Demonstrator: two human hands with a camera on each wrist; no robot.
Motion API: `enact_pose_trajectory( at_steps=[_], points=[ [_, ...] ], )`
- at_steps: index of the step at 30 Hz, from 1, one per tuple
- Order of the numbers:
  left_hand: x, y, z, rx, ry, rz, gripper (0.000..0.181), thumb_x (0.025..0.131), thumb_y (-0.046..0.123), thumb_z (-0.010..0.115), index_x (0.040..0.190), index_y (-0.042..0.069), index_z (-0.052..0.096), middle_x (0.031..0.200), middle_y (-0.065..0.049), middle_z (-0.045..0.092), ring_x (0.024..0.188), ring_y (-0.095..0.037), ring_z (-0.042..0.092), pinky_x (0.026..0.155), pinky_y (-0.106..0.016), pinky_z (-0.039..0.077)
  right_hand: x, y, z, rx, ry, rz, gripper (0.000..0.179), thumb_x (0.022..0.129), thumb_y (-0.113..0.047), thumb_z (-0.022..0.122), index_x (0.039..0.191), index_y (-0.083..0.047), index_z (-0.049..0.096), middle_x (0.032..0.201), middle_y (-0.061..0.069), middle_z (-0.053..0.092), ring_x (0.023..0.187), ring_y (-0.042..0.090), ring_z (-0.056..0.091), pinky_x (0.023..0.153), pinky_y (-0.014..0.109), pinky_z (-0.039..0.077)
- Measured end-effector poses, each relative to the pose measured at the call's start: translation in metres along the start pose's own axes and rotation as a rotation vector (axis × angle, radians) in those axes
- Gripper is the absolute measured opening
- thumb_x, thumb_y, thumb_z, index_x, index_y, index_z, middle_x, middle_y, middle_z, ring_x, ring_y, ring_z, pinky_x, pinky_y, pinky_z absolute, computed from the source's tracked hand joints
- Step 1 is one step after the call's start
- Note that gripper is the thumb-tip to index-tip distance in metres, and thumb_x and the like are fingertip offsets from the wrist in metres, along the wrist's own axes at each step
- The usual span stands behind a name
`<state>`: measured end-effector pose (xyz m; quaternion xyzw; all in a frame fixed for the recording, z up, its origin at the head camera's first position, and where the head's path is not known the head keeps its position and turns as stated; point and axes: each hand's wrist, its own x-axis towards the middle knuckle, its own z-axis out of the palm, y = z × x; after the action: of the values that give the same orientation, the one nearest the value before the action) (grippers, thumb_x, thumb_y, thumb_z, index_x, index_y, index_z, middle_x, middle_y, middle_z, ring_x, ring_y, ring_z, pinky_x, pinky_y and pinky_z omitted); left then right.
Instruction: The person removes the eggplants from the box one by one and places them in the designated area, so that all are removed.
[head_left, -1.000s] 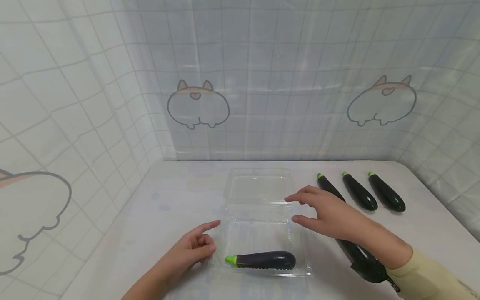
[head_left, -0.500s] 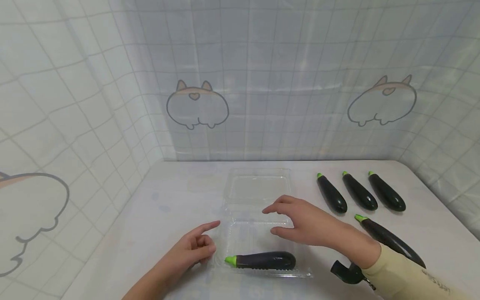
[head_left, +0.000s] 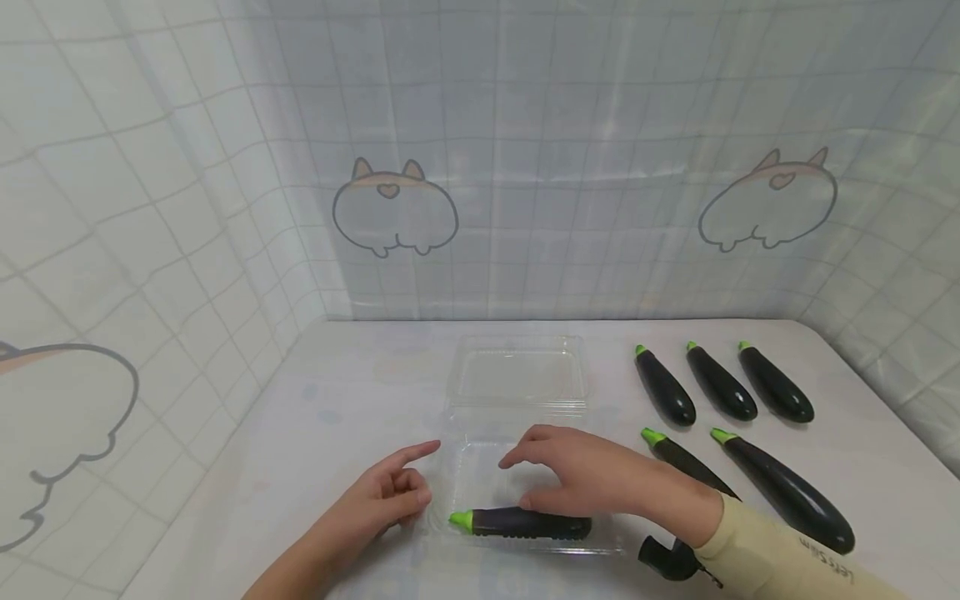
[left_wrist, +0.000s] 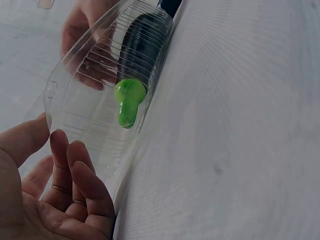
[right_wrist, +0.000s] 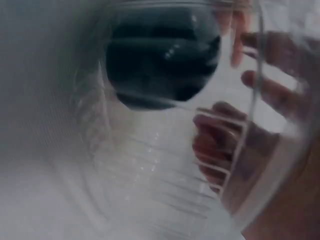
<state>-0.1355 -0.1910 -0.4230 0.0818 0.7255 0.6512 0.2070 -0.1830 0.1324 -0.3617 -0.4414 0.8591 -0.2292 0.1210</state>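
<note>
A clear plastic clamshell box (head_left: 480, 467) lies with its lid folded back, and one eggplant (head_left: 498, 522) rests crosswise along its near side, green stem to the left. At the box's left edge, my left hand (head_left: 382, 500) pinches the rim between thumb and a curled finger; the index finger points out straight. My right hand (head_left: 585, 471) hovers over the box with fingers spread and bent, its thumb overlapping the top of the eggplant in the head view. Whether the thumb touches it I cannot tell. Through the box wall, the right wrist view shows the eggplant's round end (right_wrist: 160, 60).
Three eggplants lie in a row at the back right, the nearest being a dark eggplant (head_left: 665, 387). Two more lie in front, a long eggplant (head_left: 787, 492) and a partly hidden eggplant (head_left: 686, 462) behind my right forearm. Below the right sleeve shows a black wrist camera (head_left: 667, 560).
My right hand has moved left and toward me, from beside the lid to over the eggplant in the box. The left hand has stayed at the box's edge.
</note>
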Motion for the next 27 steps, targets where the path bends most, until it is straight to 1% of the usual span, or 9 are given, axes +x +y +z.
enact_pose_trajectory(
  at_steps=[3, 7, 10, 14, 18, 23, 27],
  points=[
    [0.0002, 0.0000, -0.0001, 0.001, -0.003, 0.003, 0.065, 0.097, 0.016, 0.065, 0.154, 0.013, 0.033, 0.091, -0.007, 0.058, 0.072, -0.015, 0.050, 0.064, -0.025, 0.042, 0.0004, 0.0018, 0.0028, 0.027, -0.064, -0.022, 0.036, 0.092, -0.036, 0.070, 0.127, -0.028, 0.065, 0.121, -0.012, 0.059, 0.107, 0.009, 0.058, 0.090, 0.032, 0.049],
    [0.0005, 0.0005, -0.0004, 0.002, -0.005, 0.003, 0.065, 0.097, 0.016, 0.065, 0.154, 0.013, 0.033, 0.091, -0.007, 0.058, 0.073, -0.015, 0.050, 0.064, -0.025, 0.043, 0.0010, 0.0039, 0.0036, 0.033, -0.150, -0.089, 0.035, 0.092, -0.034, 0.071, 0.126, -0.027, 0.066, 0.117, -0.013, 0.060, 0.101, 0.005, 0.059, 0.086, 0.027, 0.049],
    [0.0009, 0.0012, -0.0005, 0.004, -0.005, 0.001, 0.065, 0.097, 0.017, 0.065, 0.153, 0.013, 0.034, 0.091, -0.006, 0.058, 0.073, -0.015, 0.050, 0.065, -0.025, 0.043, 0.0016, 0.0051, 0.0042, 0.033, -0.185, -0.131, 0.035, 0.092, -0.033, 0.072, 0.126, -0.027, 0.067, 0.114, -0.014, 0.060, 0.097, 0.001, 0.059, 0.084, 0.025, 0.049],
    [0.0009, 0.0014, -0.0006, 0.006, -0.011, 0.009, 0.065, 0.097, 0.016, 0.065, 0.154, 0.014, 0.034, 0.092, -0.007, 0.058, 0.073, -0.015, 0.050, 0.065, -0.025, 0.043, 0.0022, 0.0066, 0.0056, 0.028, -0.184, -0.137, 0.032, 0.092, -0.031, 0.071, 0.124, -0.027, 0.067, 0.108, -0.017, 0.060, 0.094, -0.001, 0.058, 0.082, 0.023, 0.048],
    [0.0003, 0.0015, -0.0004, 0.008, -0.012, 0.012, 0.064, 0.097, 0.015, 0.064, 0.154, 0.014, 0.034, 0.092, -0.007, 0.057, 0.073, -0.016, 0.050, 0.065, -0.025, 0.043, 0.0031, 0.0075, 0.0068, -0.007, -0.156, -0.133, 0.030, 0.094, -0.029, 0.069, 0.124, -0.026, 0.068, 0.105, -0.016, 0.061, 0.091, 0.000, 0.057, 0.081, 0.022, 0.048],
    [0.0003, 0.0023, -0.0001, 0.001, -0.015, 0.011, 0.064, 0.097, 0.015, 0.064, 0.154, 0.013, 0.033, 0.092, -0.007, 0.057, 0.073, -0.015, 0.050, 0.064, -0.025, 0.043, 0.0037, 0.0083, 0.0076, -0.053, -0.114, -0.106, 0.029, 0.095, -0.029, 0.069, 0.124, -0.026, 0.067, 0.105, -0.014, 0.061, 0.090, 0.003, 0.056, 0.081, 0.023, 0.048],
    [0.0000, 0.0024, -0.0002, -0.002, -0.019, 0.018, 0.064, 0.097, 0.013, 0.064, 0.154, 0.012, 0.033, 0.092, -0.007, 0.057, 0.073, -0.015, 0.050, 0.065, -0.025, 0.042, 0.0050, 0.0089, 0.0085, -0.058, -0.104, -0.073, 0.031, 0.093, -0.030, 0.071, 0.124, -0.027, 0.067, 0.108, -0.014, 0.062, 0.093, 0.003, 0.056, 0.083, 0.025, 0.048]
  ],
)
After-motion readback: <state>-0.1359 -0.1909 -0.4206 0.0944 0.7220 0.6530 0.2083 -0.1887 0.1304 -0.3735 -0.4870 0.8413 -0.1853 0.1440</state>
